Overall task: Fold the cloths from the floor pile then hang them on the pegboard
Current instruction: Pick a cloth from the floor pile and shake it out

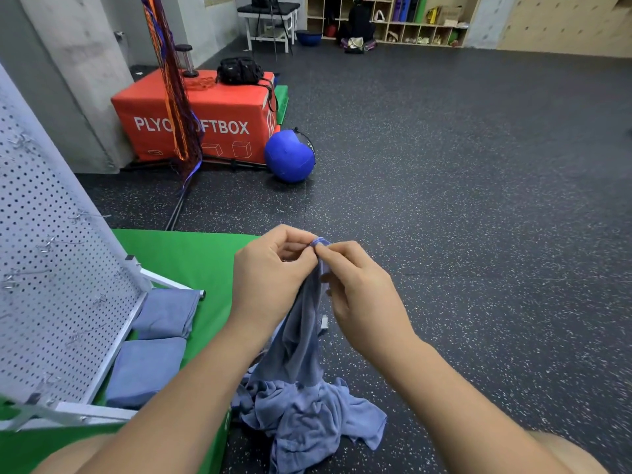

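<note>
Nearest in, both forearms stretched forward over the floor pile (307, 415). Left hand (270, 268) and right hand (359, 285) close together, each pinching the same top edge of a blue-grey cloth (301, 336), thumb against fingertip. Lifted high, tail trailing down into the heap on the speckled floor (478, 234).

Best now, by the look of it: slide the pinches apart along the hem to find two corners, raise clear of the heap, shake flat, then halve edge to edge. Some risk of dragging a neighbour up too.

Tally: two hands, one cloth held, one heap, number inside impossible to tell. Two already folded: near folded cloth (147, 367), far folded cloth (167, 313), side by side on the green mat (191, 254), just beside the foot of the one pegboard (51, 268). No cloth on its hooks (51, 242) in the part visible.
</note>
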